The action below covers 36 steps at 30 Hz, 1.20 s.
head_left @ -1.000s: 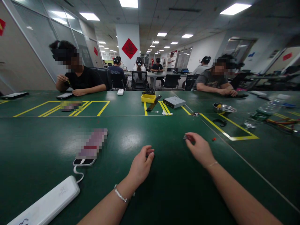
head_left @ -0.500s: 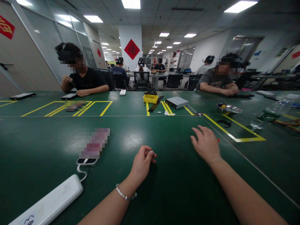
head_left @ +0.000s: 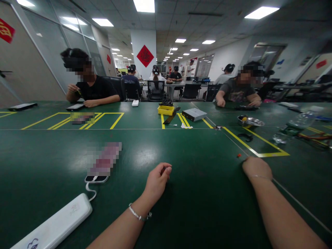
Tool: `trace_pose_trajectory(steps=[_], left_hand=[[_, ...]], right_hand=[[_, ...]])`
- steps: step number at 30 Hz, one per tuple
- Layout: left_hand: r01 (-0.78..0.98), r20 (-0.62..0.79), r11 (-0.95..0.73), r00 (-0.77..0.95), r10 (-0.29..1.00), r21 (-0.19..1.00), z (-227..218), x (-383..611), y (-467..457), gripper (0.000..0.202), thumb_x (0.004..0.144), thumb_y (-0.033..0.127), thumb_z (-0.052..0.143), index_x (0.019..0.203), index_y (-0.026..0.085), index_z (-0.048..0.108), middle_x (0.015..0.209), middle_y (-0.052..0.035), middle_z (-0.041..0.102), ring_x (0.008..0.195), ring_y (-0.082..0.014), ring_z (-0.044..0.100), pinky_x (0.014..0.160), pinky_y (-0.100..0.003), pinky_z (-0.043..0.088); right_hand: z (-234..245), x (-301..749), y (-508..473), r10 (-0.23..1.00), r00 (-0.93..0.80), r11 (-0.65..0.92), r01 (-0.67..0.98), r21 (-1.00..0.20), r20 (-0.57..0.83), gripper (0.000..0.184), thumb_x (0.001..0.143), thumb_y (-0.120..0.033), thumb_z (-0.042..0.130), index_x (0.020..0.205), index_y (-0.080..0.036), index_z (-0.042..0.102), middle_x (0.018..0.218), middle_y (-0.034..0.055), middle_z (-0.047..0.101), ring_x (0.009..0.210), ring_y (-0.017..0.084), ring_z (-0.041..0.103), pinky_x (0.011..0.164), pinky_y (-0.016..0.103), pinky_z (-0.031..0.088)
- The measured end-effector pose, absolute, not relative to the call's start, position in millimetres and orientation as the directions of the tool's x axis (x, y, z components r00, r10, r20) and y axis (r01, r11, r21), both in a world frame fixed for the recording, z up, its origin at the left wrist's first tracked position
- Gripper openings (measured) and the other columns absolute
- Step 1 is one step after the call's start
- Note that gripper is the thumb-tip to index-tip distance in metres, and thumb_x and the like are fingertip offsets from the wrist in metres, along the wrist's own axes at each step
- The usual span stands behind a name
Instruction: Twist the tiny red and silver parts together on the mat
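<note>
My left hand [head_left: 157, 180] is held low over the green table with its fingers curled inward and the thumb against them. A small dark thing seems to lie between thumb and fingers, too small to name. Farther right, my right hand [head_left: 258, 167] shows its back, and its fingers are hidden beneath or behind it. Just past its left edge lies a tiny orange-red piece [head_left: 239, 155] on the table. To the left of my left hand are a phone [head_left: 105, 160] with a blurred screen and a white power bank [head_left: 59, 221] joined by a short white cable [head_left: 89, 188].
Farther off sit a yellow tray [head_left: 166, 110] with black cables, a grey box [head_left: 194, 114], a metal bowl [head_left: 250, 121], a black curved piece [head_left: 246, 137] and a plastic bottle [head_left: 298, 122]. Yellow tape marks the green table [head_left: 197, 207]. Two people sit across it.
My right hand has moved right and slightly towards me, from spread fingers to fingers out of sight, and the orange-red piece is now uncovered. The left hand has barely moved.
</note>
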<state>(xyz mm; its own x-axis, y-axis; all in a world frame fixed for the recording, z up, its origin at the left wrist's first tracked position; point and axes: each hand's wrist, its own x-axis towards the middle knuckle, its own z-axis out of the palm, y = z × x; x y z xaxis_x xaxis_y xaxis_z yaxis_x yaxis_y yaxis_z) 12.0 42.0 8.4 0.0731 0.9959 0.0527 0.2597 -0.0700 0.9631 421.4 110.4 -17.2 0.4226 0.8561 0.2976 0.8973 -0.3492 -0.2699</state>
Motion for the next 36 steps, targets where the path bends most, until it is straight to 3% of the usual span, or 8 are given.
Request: trace_pose_trajectory(steps=[5,16,18,21,24,27,30,36], left_hand=[[0.237,0.082,-0.099,0.082,0.993,0.966,4.5,11.5,42.5,0.03,0.079,0.041,0.042,0.091,0.018,0.057,0.059,0.0029,0.05,0.055,-0.012,0.051,0.053,-0.023,0.04],[0.223,0.092,-0.117,0.119,0.989,0.968,-2.4,11.4,44.1,0.028,0.081,0.038,0.04,0.097,0.02,0.054,0.063,0.0028,0.051,0.058,-0.0121,0.051,0.056,-0.024,0.041],[0.21,0.096,-0.119,0.117,0.988,0.97,-3.6,12.2,44.5,0.026,0.081,0.034,0.04,0.101,0.02,0.051,0.066,0.0026,0.052,0.06,-0.0121,0.052,0.059,-0.025,0.042],[0.162,0.091,-0.107,0.104,0.99,0.981,-5.7,13.9,45.2,0.02,0.08,0.029,0.043,0.098,0.019,0.047,0.073,0.0006,0.058,0.065,-0.0126,0.055,0.064,-0.026,0.042],[0.122,0.087,-0.1,0.11,0.99,0.987,-7.4,14.6,45.8,0.015,0.077,0.029,0.048,0.088,0.019,0.046,0.077,-0.0016,0.061,0.071,-0.0137,0.057,0.067,-0.027,0.043],[0.165,0.102,-0.121,0.119,0.988,0.979,-5.3,13.8,45.7,0.014,0.075,0.03,0.051,0.083,0.018,0.051,0.073,-0.0008,0.061,0.068,-0.0137,0.056,0.064,-0.026,0.042],[0.221,0.109,-0.132,0.113,0.988,0.966,0.9,12.6,44.7,0.016,0.075,0.031,0.051,0.082,0.018,0.056,0.067,0.0007,0.058,0.062,-0.0129,0.052,0.059,-0.024,0.04],[0.18,0.121,-0.134,0.081,0.989,0.974,6.9,11.5,44.4,0.022,0.078,0.03,0.046,0.09,0.017,0.061,0.072,-0.0003,0.06,0.069,-0.0134,0.054,0.065,-0.025,0.041]], right_hand=[[-7.2,404.6,110.0,0.845,0.464,-0.455,0.885,-0.101,0.264,0.052,0.076,-0.034,0.037,0.121,-0.011,0.045,0.12,0.0236,0.042,0.104,0.039,0.044,0.075,0.051,0.039],[3.7,393.3,110.1,0.918,0.347,-0.344,0.938,-0.048,0.193,0.037,0.078,-0.031,0.035,0.095,-0.013,0.062,0.096,0.0168,0.059,0.086,0.03,0.054,0.07,0.041,0.042],[9.1,380.2,108.2,0.905,0.363,-0.342,0.931,-0.128,0.221,0.034,0.075,-0.034,0.04,0.093,-0.013,0.061,0.093,0.015,0.06,0.082,0.028,0.055,0.067,0.039,0.043],[17.4,338.1,102.7,0.913,0.339,-0.232,0.889,-0.396,0.226,0.028,0.071,-0.033,0.048,0.091,-0.017,0.059,0.086,0.0083,0.062,0.075,0.021,0.057,0.066,0.033,0.044],[23.8,273.0,91.3,0.978,0.131,0.012,0.745,-0.667,0.164,0.021,0.068,-0.03,0.053,0.085,-0.018,0.057,0.082,0.0034,0.062,0.072,0.014,0.058,0.067,0.028,0.044],[27.0,208.1,74.7,0.987,-0.125,0.147,0.464,-0.873,0.1,0.015,0.066,-0.027,0.056,0.076,-0.017,0.053,0.078,0.0025,0.062,0.07,0.012,0.057,0.065,0.025,0.045],[27.3,167.8,58.4,0.967,-0.252,0.113,0.271,-0.956,0.042,0.013,0.065,-0.024,0.057,0.073,-0.017,0.049,0.069,-0.0006,0.059,0.062,0.009,0.055,0.058,0.022,0.044],[25.6,160.5,49.1,0.966,-0.256,0.006,0.174,-0.985,-0.039,0.014,0.064,-0.023,0.059,0.075,-0.016,0.052,0.062,-0.0026,0.056,0.055,0.008,0.051,0.052,0.021,0.041]])
